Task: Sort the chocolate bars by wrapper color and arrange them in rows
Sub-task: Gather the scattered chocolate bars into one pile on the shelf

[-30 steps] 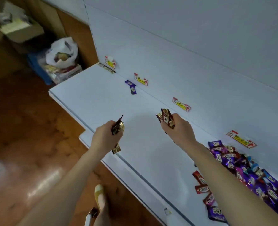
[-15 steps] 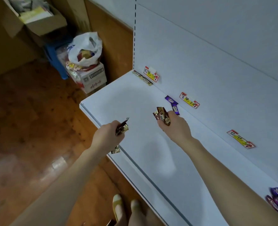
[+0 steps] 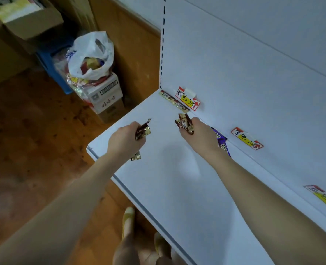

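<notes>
Gripping brown bars, the left hand and right hand should lay them flat beside the shelved row.

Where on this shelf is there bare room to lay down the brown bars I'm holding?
Bare shelf runs from between your left hand and right hand out to the front edge, and along the back wall right of the purple bars. It is tight in the back corner, where brown bars lie under the first label.
</notes>
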`<action>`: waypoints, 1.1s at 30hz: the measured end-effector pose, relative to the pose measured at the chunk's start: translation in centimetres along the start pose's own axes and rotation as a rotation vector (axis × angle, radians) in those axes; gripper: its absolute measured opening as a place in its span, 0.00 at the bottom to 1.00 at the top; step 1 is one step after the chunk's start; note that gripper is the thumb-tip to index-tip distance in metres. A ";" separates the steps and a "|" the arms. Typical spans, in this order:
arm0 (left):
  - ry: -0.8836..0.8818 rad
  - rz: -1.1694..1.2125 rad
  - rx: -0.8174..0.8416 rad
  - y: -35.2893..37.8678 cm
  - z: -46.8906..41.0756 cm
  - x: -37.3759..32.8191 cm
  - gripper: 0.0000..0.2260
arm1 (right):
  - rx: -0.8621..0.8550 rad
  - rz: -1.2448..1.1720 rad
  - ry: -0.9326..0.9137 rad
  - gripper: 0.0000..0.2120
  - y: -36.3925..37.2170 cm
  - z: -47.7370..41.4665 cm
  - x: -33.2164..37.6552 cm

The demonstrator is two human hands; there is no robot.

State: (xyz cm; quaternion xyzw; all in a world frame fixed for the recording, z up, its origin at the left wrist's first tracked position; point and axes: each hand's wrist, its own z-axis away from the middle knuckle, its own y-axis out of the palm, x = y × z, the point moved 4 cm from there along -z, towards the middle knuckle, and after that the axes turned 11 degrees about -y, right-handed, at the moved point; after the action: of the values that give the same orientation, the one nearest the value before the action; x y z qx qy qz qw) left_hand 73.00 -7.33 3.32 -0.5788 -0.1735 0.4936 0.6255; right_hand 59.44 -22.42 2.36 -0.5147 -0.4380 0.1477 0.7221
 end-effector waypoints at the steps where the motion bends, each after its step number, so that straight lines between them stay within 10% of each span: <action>1: 0.013 0.000 -0.010 0.2 -1.4 -0.1 0.04 | -0.008 0.005 0.004 0.14 0.4 -1.0 0.1; 15: 0.246 -0.129 0.079 6.5 -16.2 -2.3 0.11 | -0.049 0.009 0.221 0.15 7.2 -11.0 -1.2; 33: 0.450 -0.129 0.136 6.4 -13.9 -0.6 0.25 | 0.017 0.082 0.246 0.22 6.1 -9.9 0.0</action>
State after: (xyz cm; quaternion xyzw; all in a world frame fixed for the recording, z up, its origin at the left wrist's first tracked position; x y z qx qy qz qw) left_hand 80.99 -16.47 -5.99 -0.6184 -0.0328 0.3221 0.7161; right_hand 68.68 -25.91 -3.76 -0.5401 -0.3236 0.1166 0.7681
